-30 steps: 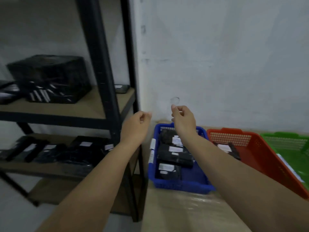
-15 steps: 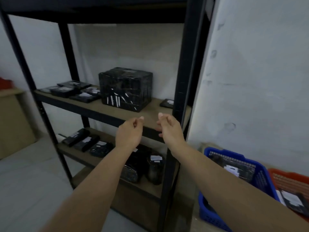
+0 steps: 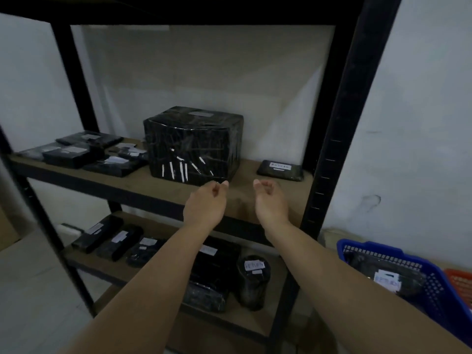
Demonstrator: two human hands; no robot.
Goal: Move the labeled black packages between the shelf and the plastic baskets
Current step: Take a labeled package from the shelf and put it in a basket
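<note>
The blue basket [image 3: 419,274] is cut off at the right edge, and only a corner of an orange basket [image 3: 459,279] shows behind it. A package inside the blue basket is blurred; its white label cannot be read. The forearms hide parts of the packages on the lower shelf [image 3: 107,267].

Both arms reach forward, side by side, over the front edge of the middle shelf [image 3: 143,185]. The left hand [image 3: 204,203] and right hand [image 3: 270,200] are apart, fingers loosely curled, holding nothing.

A large black box [image 3: 194,144] stands on the middle shelf just beyond the left hand's fingertips, not touching. A small flat package [image 3: 281,169] with a white label lies just beyond the right hand, near the shelf post [image 3: 339,139]. More flat packages [image 3: 76,152] lie at the shelf's left end, well apart from both hands.
</note>
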